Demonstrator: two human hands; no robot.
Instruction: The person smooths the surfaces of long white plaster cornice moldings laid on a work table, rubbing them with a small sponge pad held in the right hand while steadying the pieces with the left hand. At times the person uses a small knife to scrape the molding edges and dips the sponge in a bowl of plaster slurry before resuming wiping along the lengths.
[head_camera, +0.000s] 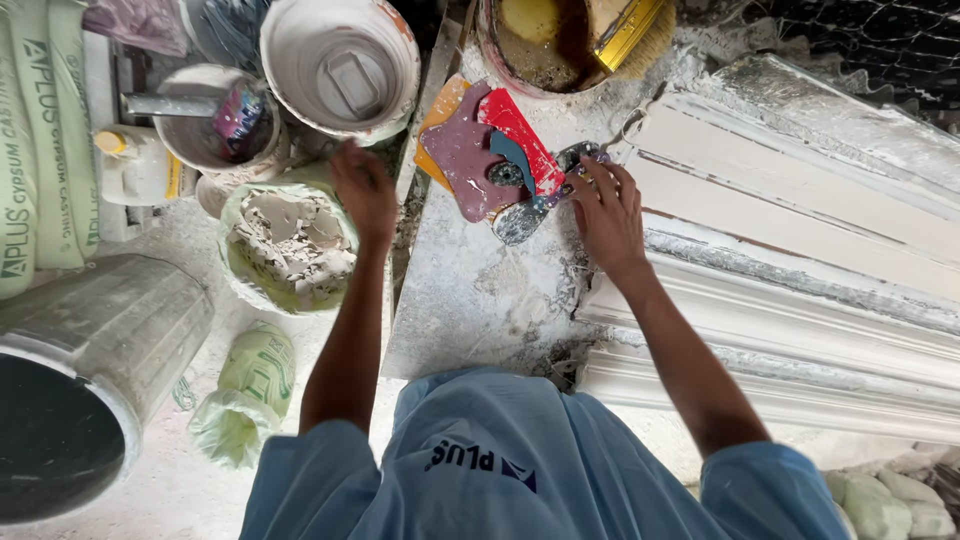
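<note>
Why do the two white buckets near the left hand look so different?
The upper white bucket is nearly empty with a bare bottom; the lower bucket is full of dried grey plaster chunks. The upper looks wider and smoother-rimmed; the lower's rim is crusted. Both are round, open and plaster-stained.

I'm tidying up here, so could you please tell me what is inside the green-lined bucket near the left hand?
The green-lined bucket holds pale broken plaster chunks; whatever lies beneath them is covered. The left hand hovers at its rim.

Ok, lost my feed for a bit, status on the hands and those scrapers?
Left hand open over the bag of plaster scraps. Right hand fingers down on the pile of plastic scrapers on the dusty slab. Nothing blocking either hand.
</note>
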